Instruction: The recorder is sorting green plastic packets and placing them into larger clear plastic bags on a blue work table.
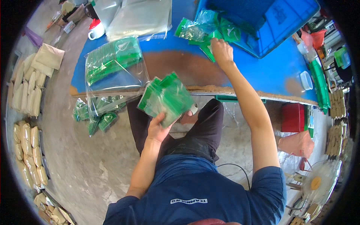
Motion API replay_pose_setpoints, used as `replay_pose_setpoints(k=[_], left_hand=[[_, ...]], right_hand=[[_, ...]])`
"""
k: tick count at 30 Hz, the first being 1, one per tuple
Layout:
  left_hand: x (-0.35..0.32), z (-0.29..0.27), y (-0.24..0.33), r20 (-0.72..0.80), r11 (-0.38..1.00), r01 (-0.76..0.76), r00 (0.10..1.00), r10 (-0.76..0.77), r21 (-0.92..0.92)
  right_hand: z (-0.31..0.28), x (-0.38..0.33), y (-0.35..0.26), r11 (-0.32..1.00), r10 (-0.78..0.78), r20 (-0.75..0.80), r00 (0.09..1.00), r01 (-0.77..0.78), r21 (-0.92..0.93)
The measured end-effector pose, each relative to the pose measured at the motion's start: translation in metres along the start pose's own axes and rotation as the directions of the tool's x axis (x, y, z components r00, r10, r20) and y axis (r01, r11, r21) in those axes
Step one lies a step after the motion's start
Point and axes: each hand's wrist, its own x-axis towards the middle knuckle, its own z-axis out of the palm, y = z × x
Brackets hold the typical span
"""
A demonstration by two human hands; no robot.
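My left hand (159, 129) is closed around the lower end of a fanned stack of clear-and-green plastic pouches (170, 93), held above my lap at the table's front edge. My right hand (222, 51) reaches across the table, fingers curled on a green plastic pouch (207, 52) at the near side of a loose pile. That pile of green pouches (229, 32) spills from the mouth of a tipped blue crate (279, 22). At the table's left, a large clear bag (114, 62) holds neatly stacked green pouches and hangs over the edge.
Clear plastic sheets (140, 18) lie at the back left, beside a white cup with a red lid (96, 30). A white dish (306, 80) sits near the right edge. Green packets (107, 120) hang or lie below the table. A fan (317, 183) stands right.
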Motion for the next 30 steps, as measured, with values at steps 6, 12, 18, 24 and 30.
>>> replay_pose_setpoints(k=[6,12,18,24,30], left_hand=[[0.005,0.013,-0.002,0.067,0.994,0.054,0.997,-0.048,-0.093],[0.011,0.029,0.003,0.26,0.96,0.134,0.963,-0.068,-0.246],[0.013,0.052,0.001,0.144,0.988,-0.036,0.988,0.058,-0.152],[0.009,0.024,-0.005,-0.005,0.992,-0.113,0.994,0.113,0.057],[-0.025,0.002,0.016,0.014,0.956,-0.252,0.967,0.253,0.152]], right_hand=[[0.032,-0.03,-0.015,0.957,-0.043,0.057,0.997,0.058,-0.285],[-0.021,-0.07,-0.029,0.698,0.216,-0.005,0.976,-0.151,0.7],[-0.064,-0.14,-0.094,0.241,0.066,0.515,0.855,-0.515,0.823],[0.015,0.011,-0.037,0.852,-0.176,-0.082,0.981,0.193,0.487],[0.009,-0.036,-0.07,0.795,-0.537,-0.039,0.843,0.521,0.311]])
